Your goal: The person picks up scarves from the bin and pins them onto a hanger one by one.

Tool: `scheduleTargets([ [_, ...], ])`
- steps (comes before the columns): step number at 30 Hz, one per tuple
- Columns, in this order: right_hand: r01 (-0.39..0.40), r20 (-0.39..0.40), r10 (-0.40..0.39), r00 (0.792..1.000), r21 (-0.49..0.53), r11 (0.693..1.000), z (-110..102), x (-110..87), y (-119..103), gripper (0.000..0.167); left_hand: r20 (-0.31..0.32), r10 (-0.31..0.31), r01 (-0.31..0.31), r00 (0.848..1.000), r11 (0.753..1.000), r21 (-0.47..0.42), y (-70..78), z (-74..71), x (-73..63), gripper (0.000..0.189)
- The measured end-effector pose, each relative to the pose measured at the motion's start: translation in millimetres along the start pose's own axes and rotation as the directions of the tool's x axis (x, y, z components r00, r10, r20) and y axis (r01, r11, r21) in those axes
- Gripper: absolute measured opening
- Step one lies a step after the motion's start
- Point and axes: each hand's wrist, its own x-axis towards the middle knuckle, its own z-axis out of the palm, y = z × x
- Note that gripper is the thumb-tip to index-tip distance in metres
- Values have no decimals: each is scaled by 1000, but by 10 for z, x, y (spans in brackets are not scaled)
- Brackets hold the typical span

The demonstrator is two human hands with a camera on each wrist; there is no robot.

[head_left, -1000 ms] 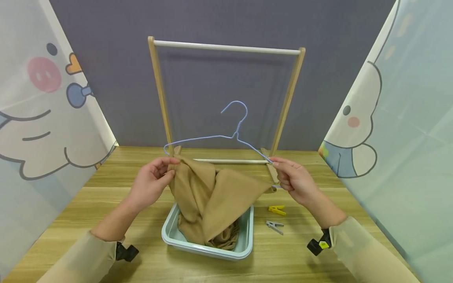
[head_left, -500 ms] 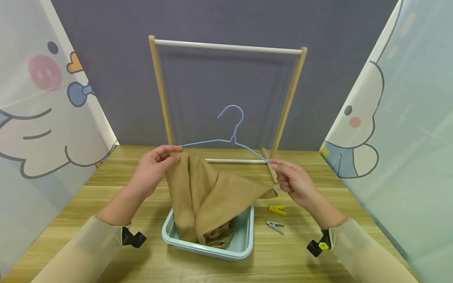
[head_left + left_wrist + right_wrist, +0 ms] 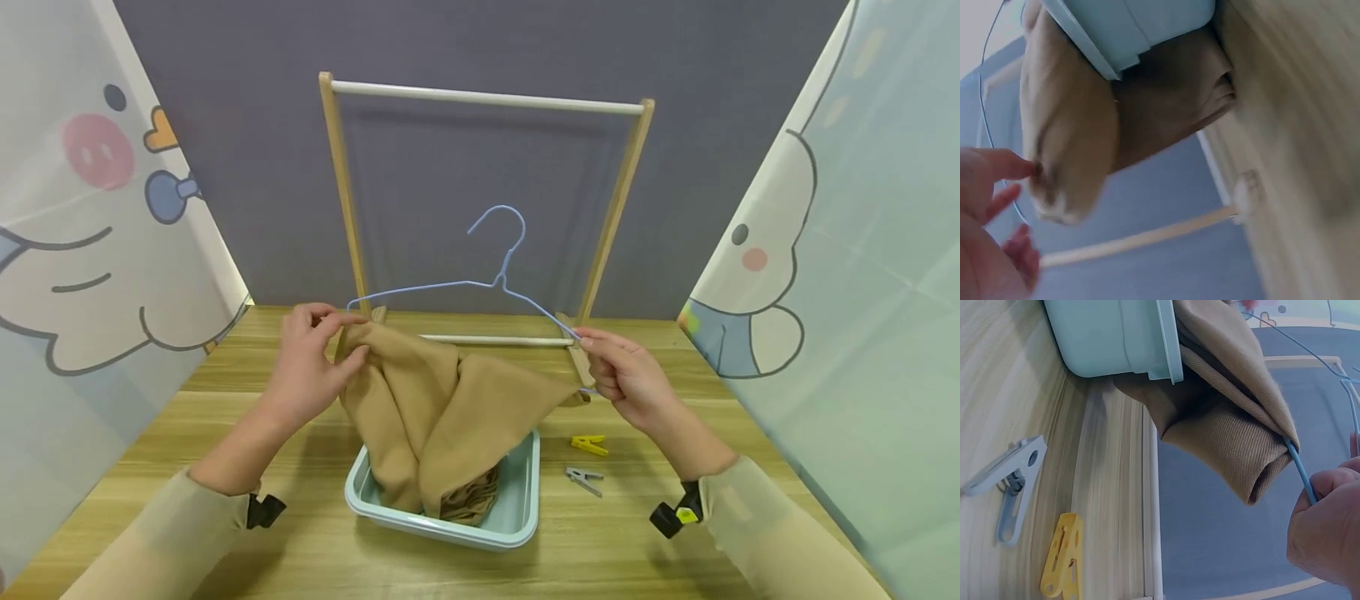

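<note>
A piece of brown cloth (image 3: 480,425) lies over the lower bar of a blue wire hanger (image 3: 501,281) and drops into a light blue basin (image 3: 450,530). My left hand (image 3: 303,362) pinches the cloth's upper left part between thumb and forefinger, near the hanger's left end. In the left wrist view, a fingertip presses into the fabric (image 3: 1072,119) while other fingers spread apart. My right hand (image 3: 630,375) grips the hanger's right corner. From that fist, in the right wrist view, the lower wire (image 3: 1299,469) runs into the folded cloth.
Behind the basin stands a wooden rack with a white top rail (image 3: 487,98), against a grey panel. A yellow clothes peg (image 3: 589,445) and a grey clothes peg (image 3: 583,480) lie on the table, right of the basin. Printed curtains flank both sides.
My left hand has shifted left, drawing the cloth's upper edge out toward the hanger's left end. The hanger has dipped a little and risen again, while my right hand keeps its grip.
</note>
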Motion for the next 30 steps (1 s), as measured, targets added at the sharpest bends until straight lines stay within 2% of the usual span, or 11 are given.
scheduleTargets([
  [2, 7, 1, -7, 1000, 3, 1000, 6, 14, -14, 34, 17, 159, -158, 987, 987, -17, 101, 27, 57, 31],
  [4, 15, 7, -15, 1000, 8, 1000, 13, 28, -25, 35, 98, 300, -291, 949, 952, -92, 213, 71, 143, 32],
  [9, 16, 32, -17, 999, 26, 1000, 29, 49, -29, 35, 322, 528, -485, 786, 849, -208, 485, 270, 403, 33],
  [11, 11, 35, -12, 999, 29, 1000, 34, 51, -25, 35, 381, 565, -524, 732, 824, -214, 573, 377, 501, 31],
  [13, 6, 34, -7, 999, 27, 1000, 38, 53, -18, 35, 437, 574, -529, 693, 816, -233, 648, 496, 591, 29],
  [17, 3, 36, -4, 999, 21, 1000, 52, 57, -6, 35, 551, 540, -485, 636, 835, -258, 754, 735, 739, 38],
  [19, 4, 40, -5, 999, 21, 1000, 56, 61, 0, 36, 594, 514, -470, 619, 848, -244, 777, 829, 782, 40],
  [21, 8, 45, -9, 999, 21, 1000, 67, 65, 2, 36, 609, 505, -459, 612, 854, -246, 779, 900, 804, 36],
  [24, 5, 56, -6, 998, 25, 1000, 86, 70, 7, 36, 603, 478, -406, 639, 875, -264, 789, 952, 808, 24],
  [27, 4, 61, -5, 998, 16, 1000, 117, 78, 3, 36, 579, 428, -331, 694, 904, -272, 807, 968, 809, 15],
  [30, 7, 63, -8, 998, 13, 1000, 144, 88, -6, 36, 544, 342, -226, 766, 936, -270, 828, 966, 825, 14],
])
